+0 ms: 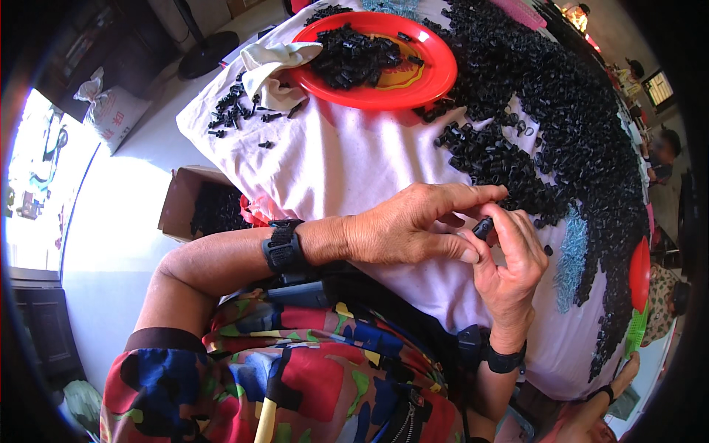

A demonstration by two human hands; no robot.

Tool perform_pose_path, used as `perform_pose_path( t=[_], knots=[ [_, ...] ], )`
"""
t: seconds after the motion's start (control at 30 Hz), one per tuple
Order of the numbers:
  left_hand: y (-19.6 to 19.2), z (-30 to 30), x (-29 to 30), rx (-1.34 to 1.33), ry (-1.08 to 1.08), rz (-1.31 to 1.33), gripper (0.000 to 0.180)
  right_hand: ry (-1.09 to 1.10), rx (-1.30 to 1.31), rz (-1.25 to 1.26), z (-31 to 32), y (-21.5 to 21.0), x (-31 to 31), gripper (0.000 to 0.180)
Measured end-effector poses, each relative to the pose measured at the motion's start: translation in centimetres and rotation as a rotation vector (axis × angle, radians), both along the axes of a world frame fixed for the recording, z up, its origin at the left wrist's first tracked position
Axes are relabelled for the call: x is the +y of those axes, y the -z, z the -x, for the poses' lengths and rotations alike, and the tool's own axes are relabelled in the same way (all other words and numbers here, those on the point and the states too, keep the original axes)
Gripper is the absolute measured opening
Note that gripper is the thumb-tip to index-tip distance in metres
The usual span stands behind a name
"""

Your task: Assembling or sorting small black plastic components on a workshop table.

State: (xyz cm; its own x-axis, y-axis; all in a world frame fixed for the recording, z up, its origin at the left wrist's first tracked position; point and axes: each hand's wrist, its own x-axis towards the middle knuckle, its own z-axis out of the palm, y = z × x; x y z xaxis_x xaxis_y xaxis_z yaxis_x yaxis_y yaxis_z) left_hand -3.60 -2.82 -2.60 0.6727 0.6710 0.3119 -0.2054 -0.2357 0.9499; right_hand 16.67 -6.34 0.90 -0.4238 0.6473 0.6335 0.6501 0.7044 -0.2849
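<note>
Over the near side of the cloth-covered table, both my hands are close together. A small black plastic part [484,227] is pinched between the thumb and index finger of my right hand [515,262]. My left hand [415,221] reaches across from the left, its index finger stretched out along the right fingertips and its thumb apart below. Some of its other fingers are hidden behind. Just past the fingertips spreads a large heap of loose black plastic parts [583,140]. A red oval plate [436,81] at the far side holds more black parts [347,55].
A white cloth glove [273,70] lies against the plate, with scattered black parts [235,111] beside it. Light blue thin pieces [572,258] are piled on the right. A cardboard box [175,203] stands left of the table. Another person's hand [626,373] shows at lower right.
</note>
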Motion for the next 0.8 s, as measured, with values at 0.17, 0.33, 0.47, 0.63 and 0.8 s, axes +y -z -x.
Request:
perform_pose_path(
  t=[0.17,0.33,0.47,0.63,0.8],
  knots=[
    [0.8,-0.4,-0.3,-0.129,-0.004,0.183,0.071,0.056,-0.012,-0.003,-0.7,-0.2,-0.1,0.032],
    [-0.7,0.3,0.3,0.032,0.008,0.365,0.041,0.068,-0.028,-0.032,-0.7,-0.5,0.0,0.033],
    [-0.2,0.0,-0.1,0.041,0.014,0.356,0.033,-0.003,-0.067,-0.063,-0.3,-0.3,0.3,0.041],
    [-0.1,0.2,-0.1,0.017,0.018,0.454,0.027,0.069,0.012,-0.023,0.2,-0.1,0.0,0.050],
    [-0.4,0.0,-0.2,-0.009,-0.005,0.561,0.028,0.030,0.017,0.029,0.0,-0.3,0.0,0.045]
  ],
)
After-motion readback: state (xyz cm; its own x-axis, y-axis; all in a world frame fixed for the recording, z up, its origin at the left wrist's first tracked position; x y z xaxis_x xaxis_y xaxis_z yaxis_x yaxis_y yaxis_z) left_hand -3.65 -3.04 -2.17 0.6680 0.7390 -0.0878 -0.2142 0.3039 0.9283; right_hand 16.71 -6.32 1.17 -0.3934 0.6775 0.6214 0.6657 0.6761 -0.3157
